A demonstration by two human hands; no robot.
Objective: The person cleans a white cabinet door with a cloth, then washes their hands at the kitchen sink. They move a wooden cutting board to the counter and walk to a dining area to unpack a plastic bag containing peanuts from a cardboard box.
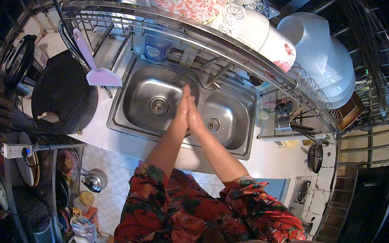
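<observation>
Palm to palm, my left hand (181,109) and my right hand (194,116) press together above the divider of a double-bowl stainless steel sink (136,92). Neither hand shows an object in it. The fingers point away from me, towards the back of the sink. The larger bowl, with a round drain strainer (158,106), lies to the left of the hands; the smaller bowl, with its own strainer (213,124), lies to the right. Behind the hands, a metal faucet (216,81) stands at the sink's rear edge. Which arm each hand belongs to is judged from the sleeves.
A metal dish rack (180,36) with bowls spans above the sink's back. From it hangs a purple spatula (102,74). A large black pot (63,94) stands on the left counter. At right are a utensil holder (282,124) and a gas burner (304,191). A kettle (96,179) is lower left.
</observation>
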